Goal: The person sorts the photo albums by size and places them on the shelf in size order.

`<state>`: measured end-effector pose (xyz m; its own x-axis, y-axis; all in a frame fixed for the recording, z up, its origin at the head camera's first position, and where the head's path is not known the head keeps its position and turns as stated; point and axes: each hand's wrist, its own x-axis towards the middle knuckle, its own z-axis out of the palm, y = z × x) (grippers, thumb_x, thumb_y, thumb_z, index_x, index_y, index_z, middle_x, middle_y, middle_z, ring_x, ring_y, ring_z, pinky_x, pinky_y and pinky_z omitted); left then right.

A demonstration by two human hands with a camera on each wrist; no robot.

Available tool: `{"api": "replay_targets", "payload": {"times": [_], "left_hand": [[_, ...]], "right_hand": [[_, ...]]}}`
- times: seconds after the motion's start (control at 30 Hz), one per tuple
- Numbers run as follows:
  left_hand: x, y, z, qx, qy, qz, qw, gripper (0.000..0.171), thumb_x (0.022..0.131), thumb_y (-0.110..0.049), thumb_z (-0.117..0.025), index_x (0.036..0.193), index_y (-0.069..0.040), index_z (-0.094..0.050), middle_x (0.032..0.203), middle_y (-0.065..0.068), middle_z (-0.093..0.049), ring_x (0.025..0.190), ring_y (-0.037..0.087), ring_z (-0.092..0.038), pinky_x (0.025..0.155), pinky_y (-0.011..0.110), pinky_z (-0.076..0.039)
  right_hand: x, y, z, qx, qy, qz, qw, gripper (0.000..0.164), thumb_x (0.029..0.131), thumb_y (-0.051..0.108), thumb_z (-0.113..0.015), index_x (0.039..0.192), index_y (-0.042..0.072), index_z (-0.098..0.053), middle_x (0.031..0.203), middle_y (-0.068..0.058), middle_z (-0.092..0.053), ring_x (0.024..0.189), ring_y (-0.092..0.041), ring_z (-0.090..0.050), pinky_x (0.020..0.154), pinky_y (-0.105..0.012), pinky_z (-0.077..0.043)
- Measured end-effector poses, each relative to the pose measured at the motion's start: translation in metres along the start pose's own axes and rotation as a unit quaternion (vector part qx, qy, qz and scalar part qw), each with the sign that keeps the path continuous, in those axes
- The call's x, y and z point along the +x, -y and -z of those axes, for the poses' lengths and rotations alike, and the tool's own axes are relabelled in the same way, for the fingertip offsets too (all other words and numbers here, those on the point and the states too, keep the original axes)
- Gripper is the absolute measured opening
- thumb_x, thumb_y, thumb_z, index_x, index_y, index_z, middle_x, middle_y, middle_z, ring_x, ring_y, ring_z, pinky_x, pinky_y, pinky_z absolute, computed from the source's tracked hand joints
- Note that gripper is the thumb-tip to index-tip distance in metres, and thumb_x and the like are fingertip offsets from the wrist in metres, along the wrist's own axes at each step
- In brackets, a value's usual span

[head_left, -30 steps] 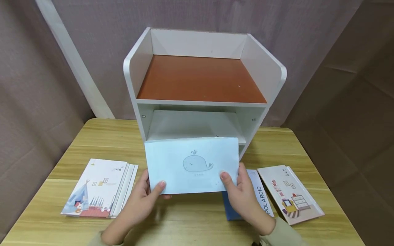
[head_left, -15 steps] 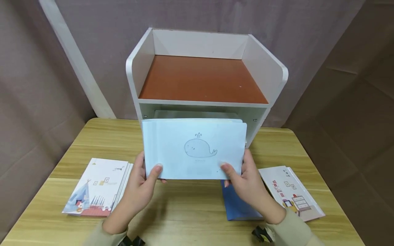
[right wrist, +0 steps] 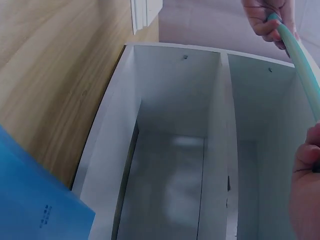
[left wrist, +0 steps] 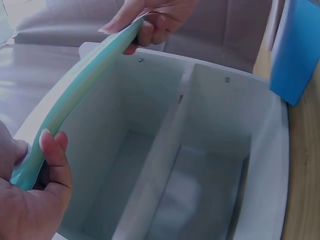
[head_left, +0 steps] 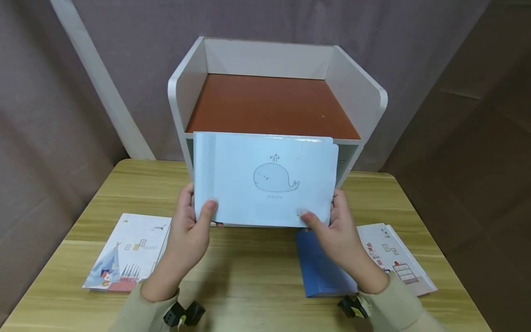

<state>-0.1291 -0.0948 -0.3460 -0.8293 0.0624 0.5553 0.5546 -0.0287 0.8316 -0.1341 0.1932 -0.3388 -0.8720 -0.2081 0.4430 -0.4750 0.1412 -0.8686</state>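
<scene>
Pale blue, whale-patterned booklet point(head_left: 265, 180)

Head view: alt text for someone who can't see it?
A pale blue book with a whale drawing is held up in left hand and right hand before a white shelf unit. Other books lie left and right on a wooden table.

Left of the left hand point(head_left: 188, 235), a white book point(head_left: 128, 253) with a tent print lies on the wooden table point(head_left: 249, 286). A blue book point(head_left: 320, 269) lies partly hidden below the right hand point(head_left: 342, 244), a pale book point(head_left: 408, 267) to its right. Beyond both hands hangs a grey curtain point(head_left: 269, 18), with a white strip point(head_left: 99, 78) well left of them and brown cloth point(head_left: 464, 184) well right.
</scene>
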Motion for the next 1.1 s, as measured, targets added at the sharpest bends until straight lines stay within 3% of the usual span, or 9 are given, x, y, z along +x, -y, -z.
{"api": "replay_targets", "payload": {"times": [0.13, 0.37, 0.6, 0.77, 0.97, 1.1], "left_hand": [[0.005, -0.004, 0.001, 0.004, -0.004, 0.006, 1.0000, 0.040, 0.102, -0.007, -0.044, 0.141, -0.006, -0.032, 0.112, 0.016, -0.061, 0.082, 0.024, -0.063, 0.058, 0.031, -0.055], [0.013, -0.012, 0.001, 0.007, -0.006, 0.010, 0.9999, 0.042, 0.103, -0.008, -0.043, 0.143, -0.007, -0.029, 0.119, 0.017, -0.058, 0.087, 0.025, -0.063, 0.059, 0.031, -0.055], [0.025, -0.025, 0.001, -0.016, -0.005, -0.007, 0.9998, 0.060, 0.101, -0.006, -0.047, 0.151, -0.021, -0.017, 0.127, 0.017, -0.053, 0.094, 0.027, -0.061, 0.054, 0.030, -0.053], [0.026, -0.033, 0.003, -0.020, 0.011, -0.011, 0.9997, 0.073, 0.096, 0.001, -0.055, 0.154, -0.021, -0.016, 0.126, 0.018, -0.054, 0.084, 0.026, -0.062, 0.058, 0.030, -0.055], [0.026, -0.040, 0.005, -0.058, 0.075, -0.007, 0.9955, 0.097, 0.088, 0.011, -0.062, 0.156, -0.024, -0.004, 0.149, 0.009, -0.034, 0.111, 0.031, -0.056, 0.078, 0.032, -0.056], [0.030, -0.042, 0.004, -0.039, 0.072, -0.026, 0.9963, 0.095, 0.088, 0.011, -0.061, 0.156, -0.021, -0.003, 0.151, 0.009, -0.030, 0.113, 0.030, -0.055, 0.081, 0.031, -0.055]], "right_hand": [[-0.001, 0.003, 0.001, -0.016, 0.023, -0.008, 1.000, 0.075, 0.085, -0.005, -0.070, 0.141, 0.008, -0.021, 0.131, -0.012, -0.050, 0.111, -0.021, -0.059, 0.086, -0.026, -0.052], [0.003, 0.013, 0.005, -0.011, 0.037, -0.026, 0.999, 0.091, 0.082, -0.004, -0.073, 0.149, 0.019, -0.017, 0.132, -0.010, -0.051, 0.111, -0.023, -0.060, 0.084, -0.030, -0.054], [0.010, 0.022, 0.003, 0.036, -0.001, 0.036, 0.999, 0.109, 0.079, -0.016, -0.069, 0.155, 0.026, -0.003, 0.147, -0.013, -0.036, 0.116, -0.026, -0.056, 0.084, -0.030, -0.054], [0.014, 0.030, 0.002, 0.051, -0.009, 0.080, 0.995, 0.107, 0.078, -0.021, -0.066, 0.156, 0.021, -0.006, 0.144, -0.018, -0.036, 0.112, -0.026, -0.056, 0.081, -0.027, -0.055], [0.020, 0.037, 0.005, 0.087, -0.029, 0.100, 0.991, 0.099, 0.081, -0.020, -0.063, 0.156, 0.015, -0.009, 0.144, -0.021, -0.037, 0.113, -0.024, -0.057, 0.082, -0.024, -0.054], [0.024, 0.038, 0.006, 0.077, -0.045, 0.103, 0.991, 0.094, 0.083, -0.015, -0.066, 0.155, 0.014, -0.014, 0.144, -0.020, -0.038, 0.115, -0.026, -0.057, 0.087, -0.028, -0.053]]}}
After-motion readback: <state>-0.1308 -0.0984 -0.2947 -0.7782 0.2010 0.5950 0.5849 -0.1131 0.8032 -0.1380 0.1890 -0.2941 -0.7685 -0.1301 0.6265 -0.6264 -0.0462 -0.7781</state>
